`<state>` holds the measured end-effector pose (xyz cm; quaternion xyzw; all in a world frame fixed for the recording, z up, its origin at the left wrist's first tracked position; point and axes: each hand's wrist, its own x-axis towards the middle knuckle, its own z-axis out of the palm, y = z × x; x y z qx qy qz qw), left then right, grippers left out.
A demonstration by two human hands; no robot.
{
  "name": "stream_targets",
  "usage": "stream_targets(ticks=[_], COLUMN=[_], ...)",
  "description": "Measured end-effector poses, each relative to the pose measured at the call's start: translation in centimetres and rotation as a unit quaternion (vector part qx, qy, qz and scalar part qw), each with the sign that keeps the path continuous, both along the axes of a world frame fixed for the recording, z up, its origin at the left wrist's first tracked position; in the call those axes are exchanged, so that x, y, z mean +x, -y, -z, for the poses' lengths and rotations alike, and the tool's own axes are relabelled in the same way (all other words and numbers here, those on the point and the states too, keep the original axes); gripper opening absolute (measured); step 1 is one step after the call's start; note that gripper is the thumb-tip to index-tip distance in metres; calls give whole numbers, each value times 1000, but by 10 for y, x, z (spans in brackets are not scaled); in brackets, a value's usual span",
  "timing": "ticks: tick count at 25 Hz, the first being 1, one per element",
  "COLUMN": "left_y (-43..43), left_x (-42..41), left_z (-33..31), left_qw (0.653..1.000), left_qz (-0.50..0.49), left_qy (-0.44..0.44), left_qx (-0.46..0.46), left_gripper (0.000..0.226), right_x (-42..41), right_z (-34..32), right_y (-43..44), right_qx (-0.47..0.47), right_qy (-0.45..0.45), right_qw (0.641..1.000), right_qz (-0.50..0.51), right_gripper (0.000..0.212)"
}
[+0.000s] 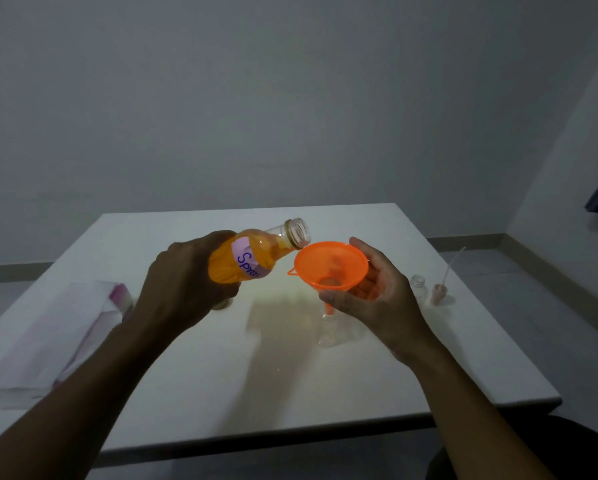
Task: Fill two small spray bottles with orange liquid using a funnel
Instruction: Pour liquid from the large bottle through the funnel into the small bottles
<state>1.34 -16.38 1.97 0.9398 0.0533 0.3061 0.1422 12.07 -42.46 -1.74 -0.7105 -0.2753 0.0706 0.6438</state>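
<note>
Left hand point(183, 271) has its grip closed around the uncapped source bottle point(256, 254) of orange liquid — tilted, mouth just above the rim of the orange funnel point(332, 268), no stream visible. Right hand point(377, 299) cups the funnel bowl, fingers wrapped around it; the spout sits in the neck of a clear small bottle point(335, 332) standing on the white bench point(256, 375). Second small bottle point(419, 289) stands open to the right, beside a spray-pump head point(441, 291). Tissue pack point(58, 341) lies far left.
</note>
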Motion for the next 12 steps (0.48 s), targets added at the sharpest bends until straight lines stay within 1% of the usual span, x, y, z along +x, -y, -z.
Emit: stream_targets(ticks=[2, 5, 7, 12], left_y=[0, -1, -2, -2], left_x=[3, 8, 10, 15], left_z=[-6, -11, -14, -18], left_qw=[1000, 998, 996, 994], left_qz=[4, -5, -8, -10], left_qy=[-3, -11, -13, -15], left_qx=[29, 68, 82, 105], left_gripper=[60, 66, 69, 70], right_x=[0, 0, 1, 2], right_z=[0, 0, 0, 0], right_y=[0, 0, 0, 0], right_qx=[-1, 4, 4, 5], right_qy=[4, 2, 4, 3], right_qw=[1000, 1000, 1000, 1000], right_qz=[-1, -4, -3, -4], right_gripper=[99, 97, 98, 97])
